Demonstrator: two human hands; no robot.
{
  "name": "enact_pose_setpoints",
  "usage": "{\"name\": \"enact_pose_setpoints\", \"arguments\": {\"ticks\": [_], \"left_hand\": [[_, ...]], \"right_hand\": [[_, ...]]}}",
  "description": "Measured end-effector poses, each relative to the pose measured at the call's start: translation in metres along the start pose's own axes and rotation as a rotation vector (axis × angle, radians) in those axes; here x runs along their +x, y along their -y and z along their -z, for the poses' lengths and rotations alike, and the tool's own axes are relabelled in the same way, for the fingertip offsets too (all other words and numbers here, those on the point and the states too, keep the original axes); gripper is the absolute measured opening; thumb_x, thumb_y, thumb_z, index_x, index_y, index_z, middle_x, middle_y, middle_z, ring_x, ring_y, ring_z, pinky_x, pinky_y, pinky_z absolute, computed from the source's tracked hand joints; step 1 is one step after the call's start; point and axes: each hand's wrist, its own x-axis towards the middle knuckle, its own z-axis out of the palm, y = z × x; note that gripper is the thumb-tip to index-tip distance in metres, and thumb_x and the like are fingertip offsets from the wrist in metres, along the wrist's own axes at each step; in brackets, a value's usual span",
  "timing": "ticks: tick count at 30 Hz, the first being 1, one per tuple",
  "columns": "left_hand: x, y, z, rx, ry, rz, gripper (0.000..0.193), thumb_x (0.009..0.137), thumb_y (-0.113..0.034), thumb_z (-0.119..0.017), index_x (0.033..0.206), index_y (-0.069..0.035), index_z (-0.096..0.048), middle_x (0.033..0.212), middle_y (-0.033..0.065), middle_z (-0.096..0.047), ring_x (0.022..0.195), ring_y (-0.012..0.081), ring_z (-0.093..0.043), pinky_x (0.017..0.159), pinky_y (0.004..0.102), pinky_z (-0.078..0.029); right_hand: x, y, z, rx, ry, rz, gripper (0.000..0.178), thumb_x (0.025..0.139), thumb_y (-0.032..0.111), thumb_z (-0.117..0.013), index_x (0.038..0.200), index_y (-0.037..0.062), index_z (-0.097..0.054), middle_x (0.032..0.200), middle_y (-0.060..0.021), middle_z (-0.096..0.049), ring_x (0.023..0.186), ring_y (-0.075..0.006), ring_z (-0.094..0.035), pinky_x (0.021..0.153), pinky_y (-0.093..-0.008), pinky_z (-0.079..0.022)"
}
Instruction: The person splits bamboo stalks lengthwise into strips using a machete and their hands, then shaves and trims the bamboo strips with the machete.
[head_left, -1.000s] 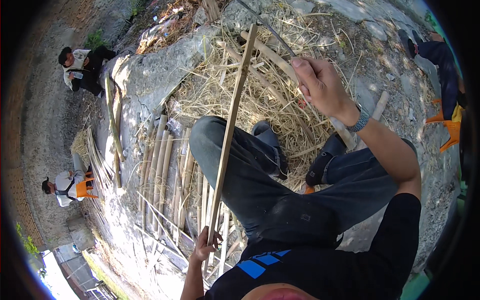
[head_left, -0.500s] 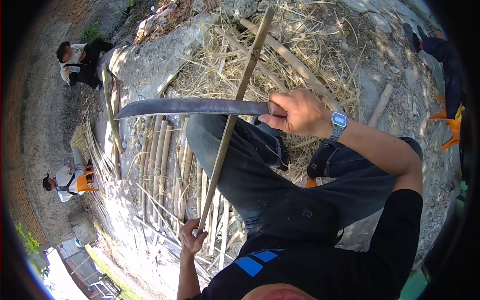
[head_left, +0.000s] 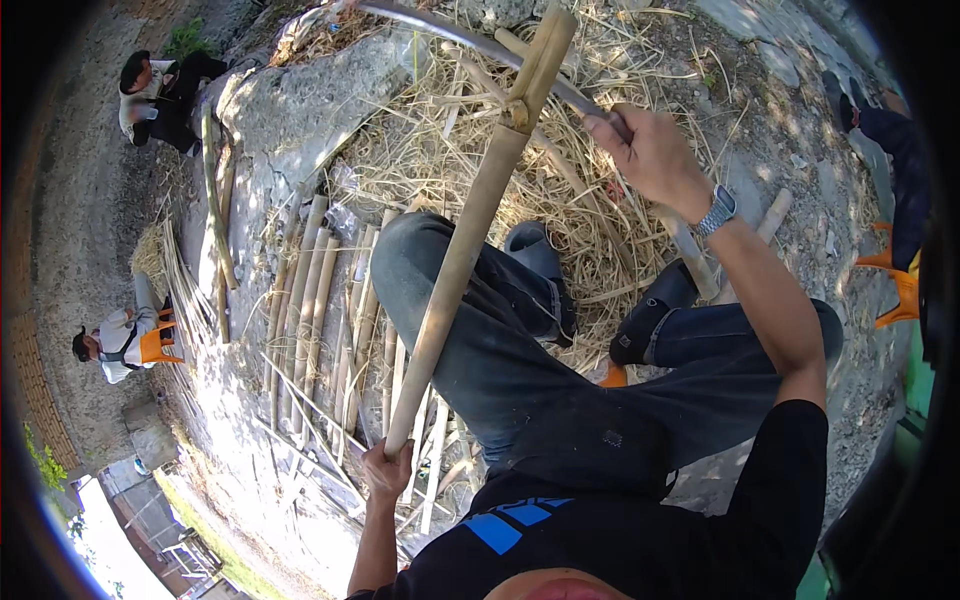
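My left hand [head_left: 385, 468] is closed around the near end of a long split bamboo strip [head_left: 465, 240]. The strip slants up and to the right across my left knee, its broad face toward me and a knobby node near its far end. Farther off on the right, my right hand [head_left: 650, 160] grips the handle of a machete [head_left: 455, 33]. Its blade points up and to the left, passing behind the strip's far end; whether they touch I cannot tell. The blade's tip is at the picture's edge.
Bamboo poles [head_left: 305, 310] lie side by side to my left, with thin strips among them. Dry shavings [head_left: 600, 240] cover the ground around my shoes. Two people [head_left: 160, 95] sit on the left, one on an orange stool [head_left: 158, 343]; another orange stool [head_left: 900, 290] stands right.
The machete has swung from lying across the strip to farther away, and my right hand has moved right and outward. The bamboo strip has turned, showing a wider face.
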Motion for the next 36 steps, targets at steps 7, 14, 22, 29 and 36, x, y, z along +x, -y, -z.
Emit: {"name": "enact_pose_setpoints", "arguments": {"ticks": [7, 14, 22, 29, 36], "left_hand": [[0.009, 0.016, -0.011, -0.056, 0.029, -0.058, 0.033, 0.085, -0.025, -0.081, 0.077, 0.003, -0.064, 0.055, 0.0152, -0.057, 0.045, 0.026, -0.057, 0.046, 0.0382, -0.042], [-0.003, 0.046, -0.024, -0.245, 0.117, 0.059, 0.04, 0.084, -0.035, -0.08, 0.086, 0.004, -0.067, 0.056, 0.0148, -0.057, 0.046, 0.0259, -0.058, 0.047, 0.0387, -0.044], [0.04, -0.015, 0.002, -0.053, -0.068, -0.144, 0.035, 0.074, -0.019, -0.086, 0.098, -0.003, -0.066, 0.077, 0.0156, -0.071, 0.065, 0.0358, -0.071, 0.057, 0.0425, -0.055], [0.051, 0.014, 0.001, -0.004, -0.036, -0.227, 0.037, 0.072, -0.018, -0.087, 0.097, -0.003, -0.064, 0.077, 0.016, -0.069, 0.063, 0.0363, -0.068, 0.056, 0.0434, -0.053], [0.058, 0.032, -0.01, 0.022, 0.002, -0.231, 0.054, 0.08, -0.048, -0.084, 0.101, -0.003, -0.062, 0.068, 0.0169, -0.065, 0.058, 0.0385, -0.066, 0.052, 0.0455, -0.05]], "right_hand": [[-0.031, 0.047, -0.032, 0.124, 0.279, 0.068, 0.057, 0.099, 0.057, -0.059, 0.08, 0.0042, -0.067, 0.053, -0.0108, -0.056, 0.05, -0.0286, -0.061, 0.054, -0.043, -0.051], [0.007, -0.023, 0.006, 0.423, 0.024, -0.388, 0.052, 0.102, 0.051, -0.059, 0.08, 0.0041, -0.062, 0.056, -0.0007, -0.049, 0.047, -0.013, -0.049, 0.048, -0.0312, -0.043], [0.007, 0.024, 0.051, 0.804, -0.112, -0.207, 0.033, 0.103, 0.032, -0.058, 0.104, -0.0003, -0.059, 0.082, -0.0064, -0.06, 0.062, -0.0107, -0.056, 0.052, -0.0253, -0.044], [0.002, 0.038, 0.064, 0.589, -0.055, -0.432, 0.037, 0.102, 0.034, -0.061, 0.096, -0.002, -0.067, 0.064, 0.0004, -0.055, 0.047, -0.004, -0.046, 0.042, -0.0218, -0.035], [-0.012, 0.029, 0.066, 0.516, -0.166, -0.542, 0.048, 0.104, 0.045, -0.06, 0.086, 0.0006, -0.064, 0.057, 0.0014, -0.05, 0.047, -0.0063, -0.048, 0.043, -0.0244, -0.037]]}}
